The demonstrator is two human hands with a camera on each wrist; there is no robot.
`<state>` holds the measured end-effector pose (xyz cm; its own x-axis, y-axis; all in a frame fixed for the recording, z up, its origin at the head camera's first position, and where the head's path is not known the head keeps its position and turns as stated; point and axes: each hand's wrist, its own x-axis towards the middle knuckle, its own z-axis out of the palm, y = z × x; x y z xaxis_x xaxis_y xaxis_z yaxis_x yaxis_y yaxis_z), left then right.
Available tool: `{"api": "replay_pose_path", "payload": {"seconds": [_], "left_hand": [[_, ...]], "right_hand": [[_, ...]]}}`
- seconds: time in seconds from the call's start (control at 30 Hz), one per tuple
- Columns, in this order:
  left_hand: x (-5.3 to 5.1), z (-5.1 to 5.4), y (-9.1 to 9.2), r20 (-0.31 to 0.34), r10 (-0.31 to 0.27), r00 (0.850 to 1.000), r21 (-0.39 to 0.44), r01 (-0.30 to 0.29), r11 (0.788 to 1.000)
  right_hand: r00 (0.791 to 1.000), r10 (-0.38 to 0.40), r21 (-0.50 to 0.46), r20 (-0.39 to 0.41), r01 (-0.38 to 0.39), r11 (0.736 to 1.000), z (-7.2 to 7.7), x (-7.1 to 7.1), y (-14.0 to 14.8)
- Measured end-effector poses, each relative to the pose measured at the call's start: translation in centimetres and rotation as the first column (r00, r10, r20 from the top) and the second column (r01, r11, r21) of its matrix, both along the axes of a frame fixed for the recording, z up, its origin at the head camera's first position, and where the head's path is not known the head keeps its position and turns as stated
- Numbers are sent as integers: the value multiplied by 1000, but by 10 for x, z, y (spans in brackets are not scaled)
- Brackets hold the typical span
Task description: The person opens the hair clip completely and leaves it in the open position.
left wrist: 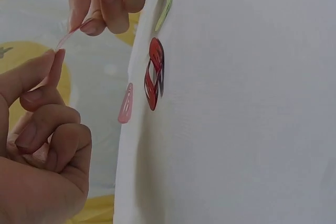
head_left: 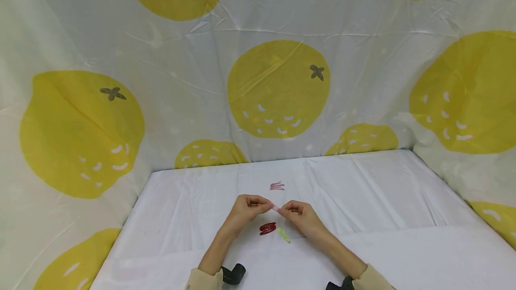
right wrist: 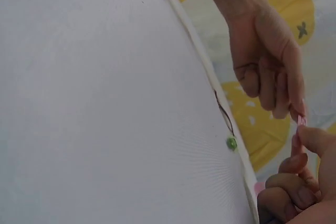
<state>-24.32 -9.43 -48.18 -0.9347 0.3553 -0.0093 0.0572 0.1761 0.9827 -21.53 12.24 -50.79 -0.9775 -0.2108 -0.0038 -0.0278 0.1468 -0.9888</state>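
A small pink snap hair clip [head_left: 275, 207] is stretched between the fingertips of both hands above the white table. My left hand [head_left: 242, 211] pinches one end between thumb and forefinger, its other fingers curled in. The opposite end is pinched by my right hand [head_left: 302, 217]; in the right wrist view the fingertips hide much of the clip [right wrist: 301, 121]. Below the hands lie red snap hair clips [head_left: 268, 228], side by side. Just right of them is a light green hair clip [head_left: 284, 235], lying at a slant.
Beyond the hands, several pink hair clips [head_left: 277, 186] lie in a group on the white-covered table [head_left: 363, 191]. A white curtain with yellow fruit prints [head_left: 278, 88] hangs behind the table and at both sides.
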Motion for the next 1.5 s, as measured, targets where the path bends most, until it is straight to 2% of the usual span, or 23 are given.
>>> {"api": "replay_pose_path", "payload": {"seconds": [0.1, 0.17, 0.4, 0.63, 0.83, 1.1, 1.37, 1.5], "left_hand": [[0, -2, 1, 9, 22, 1000, -1, -22, 1000], [0, -3, 2, 9, 29, 1000, -4, -29, 1000], [3, -2, 4, -22, 40, 999, 12, -40, 999], [4, -3, 4, -50, 58, 997, 41, -56, 998], [4, -2, 4, -102, 47, 994, 4, -47, 999], [3, -3, 9, -224, 45, 974, -131, -76, 989], [8, 0, 14, -288, 61, 956, -113, -97, 989], [9, -1, 15, -317, 60, 947, -114, -101, 988]], "right_hand": [[995, -82, 24, -49, 84, 996, 0, 0, 1], [991, -111, 13, -76, 112, 994, 0, 0, 1], [984, -106, -17, -141, 104, 994, -5, -3, 3], [958, -155, -5, -242, 158, 987, -5, -3, 6], [941, -142, 6, -309, 151, 989, -5, -3, 8], [923, -147, 15, -356, 163, 986, -4, -2, 9], [915, -172, 18, -366, 191, 981, -2, 0, 8], [900, -171, 2, -401, 188, 982, -2, 1, 6]]}}
